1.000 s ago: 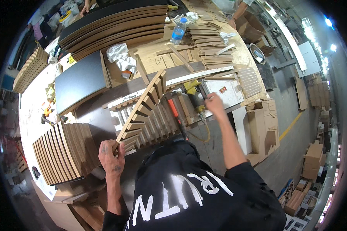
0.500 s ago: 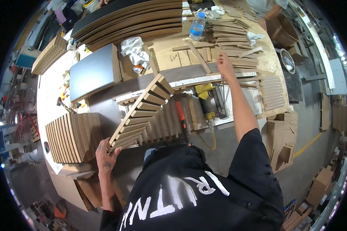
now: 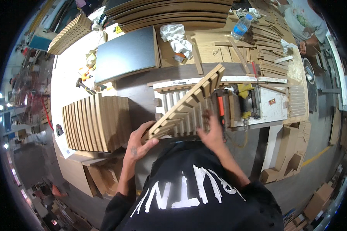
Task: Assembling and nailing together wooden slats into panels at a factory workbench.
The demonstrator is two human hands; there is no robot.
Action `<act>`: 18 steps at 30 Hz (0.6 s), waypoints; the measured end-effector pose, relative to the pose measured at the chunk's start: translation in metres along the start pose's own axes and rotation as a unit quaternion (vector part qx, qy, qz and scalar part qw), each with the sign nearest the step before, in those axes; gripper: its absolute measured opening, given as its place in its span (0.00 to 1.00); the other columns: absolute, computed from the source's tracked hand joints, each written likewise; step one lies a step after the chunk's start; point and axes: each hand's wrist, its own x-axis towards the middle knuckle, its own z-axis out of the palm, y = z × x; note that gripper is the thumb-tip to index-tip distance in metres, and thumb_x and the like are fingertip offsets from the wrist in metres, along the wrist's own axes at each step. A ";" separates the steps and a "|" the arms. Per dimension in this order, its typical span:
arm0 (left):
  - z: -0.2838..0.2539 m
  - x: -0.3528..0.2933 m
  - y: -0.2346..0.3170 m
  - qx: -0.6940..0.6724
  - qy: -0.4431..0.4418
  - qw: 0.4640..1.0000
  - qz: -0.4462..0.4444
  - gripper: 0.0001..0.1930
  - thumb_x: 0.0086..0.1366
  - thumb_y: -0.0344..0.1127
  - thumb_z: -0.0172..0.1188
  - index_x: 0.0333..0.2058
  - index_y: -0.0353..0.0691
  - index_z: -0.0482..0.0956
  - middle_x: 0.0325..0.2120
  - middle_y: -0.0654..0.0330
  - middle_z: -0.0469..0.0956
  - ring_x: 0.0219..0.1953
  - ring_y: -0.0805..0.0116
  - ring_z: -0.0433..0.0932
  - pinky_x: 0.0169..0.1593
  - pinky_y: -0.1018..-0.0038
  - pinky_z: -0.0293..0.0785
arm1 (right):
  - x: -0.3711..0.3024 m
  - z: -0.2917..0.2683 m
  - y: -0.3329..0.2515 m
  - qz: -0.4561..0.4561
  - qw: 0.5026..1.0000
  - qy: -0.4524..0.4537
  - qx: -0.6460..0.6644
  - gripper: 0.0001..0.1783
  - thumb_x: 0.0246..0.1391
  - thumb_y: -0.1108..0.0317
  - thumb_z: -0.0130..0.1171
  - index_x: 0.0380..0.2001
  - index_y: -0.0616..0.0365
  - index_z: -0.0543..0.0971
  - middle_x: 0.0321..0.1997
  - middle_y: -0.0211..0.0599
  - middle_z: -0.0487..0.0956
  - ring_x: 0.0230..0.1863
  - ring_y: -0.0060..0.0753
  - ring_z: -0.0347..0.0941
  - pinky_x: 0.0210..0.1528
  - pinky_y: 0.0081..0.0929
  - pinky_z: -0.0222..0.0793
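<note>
A slatted wooden frame [image 3: 192, 98], with a row of short crosspieces, stands tilted over the white-edged jig [image 3: 273, 104]. My left hand [image 3: 139, 143] grips its near lower end, thumb on the near side. Beside the frame's right side is my right hand [image 3: 213, 134], fingers apart and slightly blurred, with nothing visible in it. Close by on the jig are a red-and-black handled tool [image 3: 221, 106] and a yellow-and-black air nailer [image 3: 243, 100]. Behind the nailer, a thin tool with a red handle [image 3: 254, 69] rests against the jig's back rail.
To the left stands a stack of slatted wooden frames [image 3: 90, 125], with a hammer [image 3: 85, 86] behind. Dark panels [image 3: 125, 54], a white cloth [image 3: 177, 38], a water bottle [image 3: 241, 27] and loose wood strips [image 3: 272, 46] lie farther back. Another person's hand [image 3: 303, 48] is at the far right.
My right hand has let go of the thin red-handled tool and come back toward me, beside the frame. My left hand still holds the frame's near end. The view has shifted left.
</note>
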 end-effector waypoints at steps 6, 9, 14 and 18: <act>0.034 0.166 0.041 0.045 -0.150 0.978 0.137 0.38 0.68 0.63 0.49 0.62 0.36 0.65 0.52 0.40 0.76 0.53 0.52 0.77 0.53 0.64 0.75 | -0.050 0.114 -0.031 -0.076 0.994 -0.050 -0.061 0.73 0.37 0.48 0.76 0.71 0.67 0.36 0.74 0.64 0.46 0.73 0.63 0.47 0.69 0.53 0.52; 0.082 0.242 0.061 -0.011 -0.211 0.963 0.165 0.50 0.63 0.66 0.53 0.70 0.38 0.46 0.66 0.44 0.59 0.67 0.47 0.61 0.70 0.55 0.56 | -0.064 0.166 -0.025 -0.025 0.998 0.014 -0.059 0.82 0.28 0.38 0.77 0.71 0.67 0.32 0.75 0.65 0.38 0.76 0.63 0.40 0.66 0.68 0.47; 0.126 0.261 0.060 -0.285 -0.283 0.906 0.135 0.20 0.64 0.46 0.52 0.44 0.34 0.78 0.41 0.51 0.81 0.48 0.62 0.76 0.53 0.65 0.73 | -0.054 0.200 -0.038 0.009 0.984 0.155 -0.089 0.78 0.34 0.44 0.77 0.70 0.68 0.32 0.74 0.68 0.42 0.73 0.66 0.44 0.68 0.61 0.45; 0.146 0.267 0.062 -0.304 -0.265 0.906 0.127 0.17 0.68 0.44 0.47 0.34 0.36 0.77 0.28 0.52 0.80 0.30 0.64 0.78 0.39 0.66 0.75 | -0.047 0.195 -0.039 -0.065 0.970 0.227 -0.050 0.73 0.41 0.58 0.75 0.71 0.63 0.27 0.70 0.67 0.50 0.67 0.64 0.55 0.65 0.52 0.53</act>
